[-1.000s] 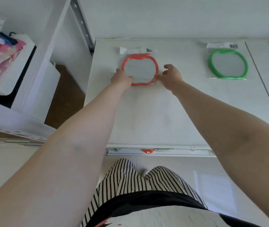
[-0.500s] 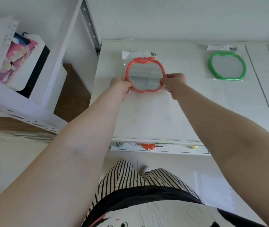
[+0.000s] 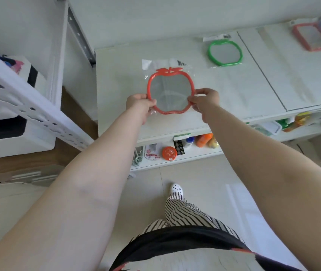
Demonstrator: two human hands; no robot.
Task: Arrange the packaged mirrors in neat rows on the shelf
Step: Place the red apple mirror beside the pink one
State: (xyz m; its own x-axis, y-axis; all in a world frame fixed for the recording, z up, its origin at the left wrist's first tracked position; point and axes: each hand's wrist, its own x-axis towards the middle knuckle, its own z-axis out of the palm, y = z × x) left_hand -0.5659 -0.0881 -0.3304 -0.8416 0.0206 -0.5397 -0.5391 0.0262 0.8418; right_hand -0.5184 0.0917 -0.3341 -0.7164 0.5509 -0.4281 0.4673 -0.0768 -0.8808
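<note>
A red apple-shaped mirror (image 3: 170,90) in a clear plastic sleeve is held up above the white shelf top (image 3: 234,94). My left hand (image 3: 140,104) pinches its lower left rim and my right hand (image 3: 204,99) pinches its lower right rim. A green apple-shaped packaged mirror (image 3: 225,52) lies flat on the shelf at the back, to the right. At the far right edge lies a red rectangular packaged mirror (image 3: 312,36), with a bluish one beside it, blurred.
A lower shelf (image 3: 175,161) under the top holds small goods: an orange round item, bottles, cards. A white perforated rack (image 3: 18,102) stands at the left. My striped trousers and a white shoe are over the tiled floor below.
Both hands lifted the red mirror off the shelf and drew it toward me. The camera view has pulled back and swung right, revealing the lower shelf and more mirrors.
</note>
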